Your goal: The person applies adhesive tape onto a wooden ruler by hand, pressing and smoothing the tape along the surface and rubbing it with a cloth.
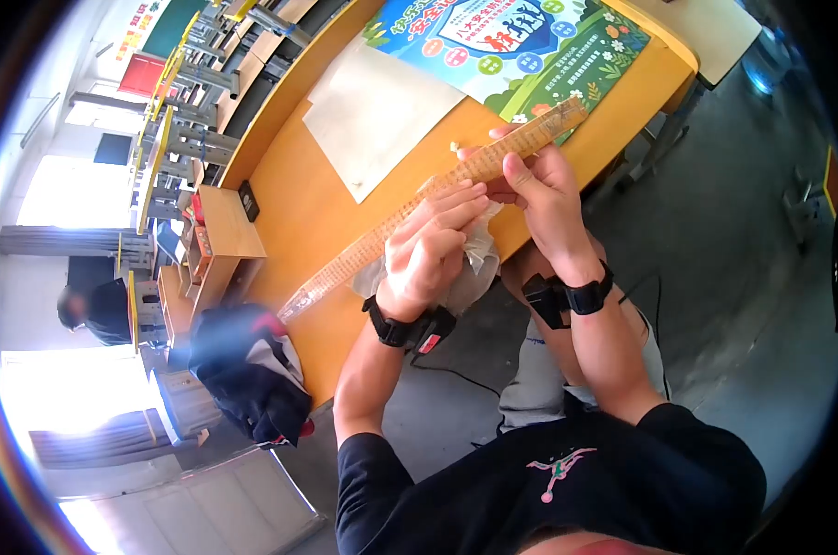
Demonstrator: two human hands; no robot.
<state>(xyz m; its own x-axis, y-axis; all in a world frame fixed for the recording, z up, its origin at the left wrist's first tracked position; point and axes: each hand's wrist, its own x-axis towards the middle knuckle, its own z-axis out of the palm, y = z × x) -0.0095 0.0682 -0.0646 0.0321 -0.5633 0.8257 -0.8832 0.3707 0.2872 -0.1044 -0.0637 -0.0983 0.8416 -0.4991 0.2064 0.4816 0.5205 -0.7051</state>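
Note:
A long, narrow tan strip [345, 265] covered in fine print, with a clear, shiny end, slants across the desk in front of me. My right hand [550, 192] grips it near its upper right end, thumb on top and fingers behind. Near its middle, my left hand [428, 248] has curled fingers pressed on the strip's lower edge, their tips partly hidden. Crumpled clear plastic [479, 259] hangs beneath and beside my left hand. Both wrists wear black straps with small boxes.
On the yellow desk [280, 199] lie a beige sheet [373, 120] and a colourful printed poster [502, 46]. Dark clothing [248, 375] is heaped at the desk's left end. Rows of desks stand beyond, and another person [100, 310] sits far left.

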